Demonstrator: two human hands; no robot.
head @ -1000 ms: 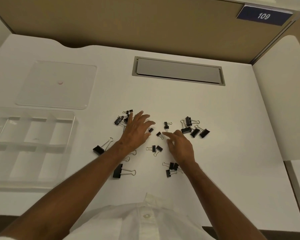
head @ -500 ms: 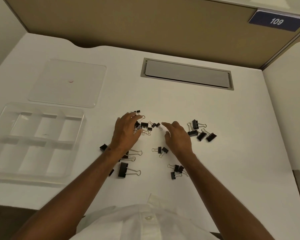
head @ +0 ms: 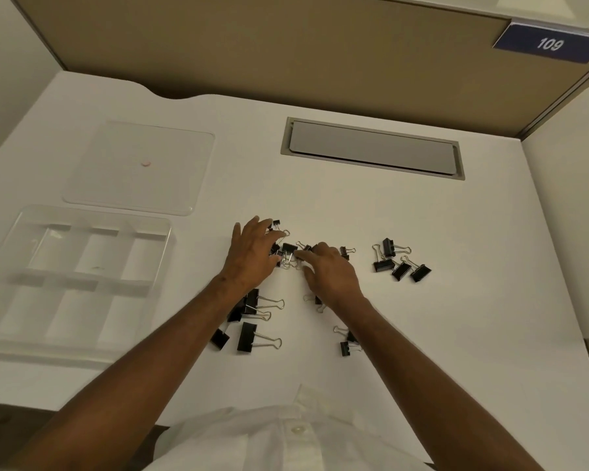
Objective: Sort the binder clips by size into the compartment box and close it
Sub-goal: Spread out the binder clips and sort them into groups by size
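I'm at the gathering stage, no clip in the box yet as far as I can see. My left hand (head: 252, 254) lies over a little heap of small clips (head: 288, 254) in the middle of the desk (head: 456, 334), fingers bent down round them, though whether they actually grip one I cannot tell. My right hand (head: 330, 271) comes in just beside it, fingers loosely stretched toward the same heap, touching or nearly so. Next, I reckon, I need to pick out clips of one size and carry them left to the box (head: 82, 226), which sits open, clear plastic, six compartments, well apart from the pile. Its lid (head: 170, 144) lies flat behind it. The clips are black with wire handles: big ones (head: 249, 336) near my left forearm, a medium group (head: 400, 261) off to the right, a few more (head: 347, 346) by my right forearm.
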